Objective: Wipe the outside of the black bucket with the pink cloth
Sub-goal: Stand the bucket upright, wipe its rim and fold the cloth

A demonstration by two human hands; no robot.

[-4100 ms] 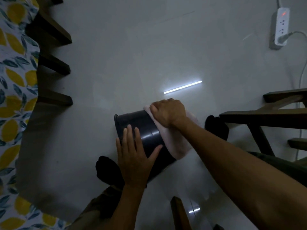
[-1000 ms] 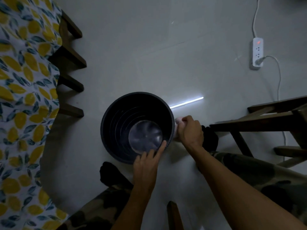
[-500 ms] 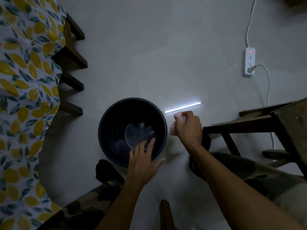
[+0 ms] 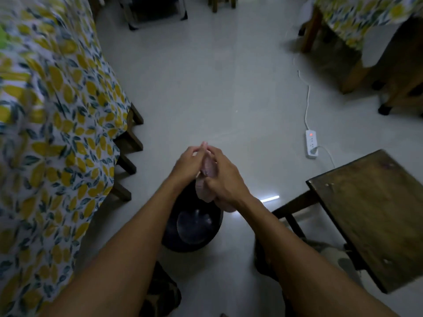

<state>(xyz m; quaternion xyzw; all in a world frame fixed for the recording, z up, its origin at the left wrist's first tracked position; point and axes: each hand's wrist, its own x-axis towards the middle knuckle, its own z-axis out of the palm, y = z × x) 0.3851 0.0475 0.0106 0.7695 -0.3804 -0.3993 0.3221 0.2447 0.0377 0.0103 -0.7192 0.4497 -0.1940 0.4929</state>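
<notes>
The black bucket (image 4: 194,234) stands upright on the pale floor below my forearms, its open mouth facing up and its far rim hidden by my wrists. The pink cloth (image 4: 207,179) is bunched between both hands, raised above the bucket. My left hand (image 4: 188,165) presses the cloth from the left with fingers closed on it. Gripping from the right, my right hand (image 4: 225,177) holds the cloth too, and a fold hangs down below it. Neither hand touches the bucket.
A table with a lemon-print cloth (image 4: 52,138) and wooden legs fills the left side. A dark wooden stool (image 4: 375,216) stands at the right. A white power strip (image 4: 311,144) with a cable lies on the floor beyond it. More furniture stands at the back.
My left hand has left the bucket's rim and joined the right hand on the cloth. Both hands have risen above the bucket, which stays upright. The view has tilted up.
</notes>
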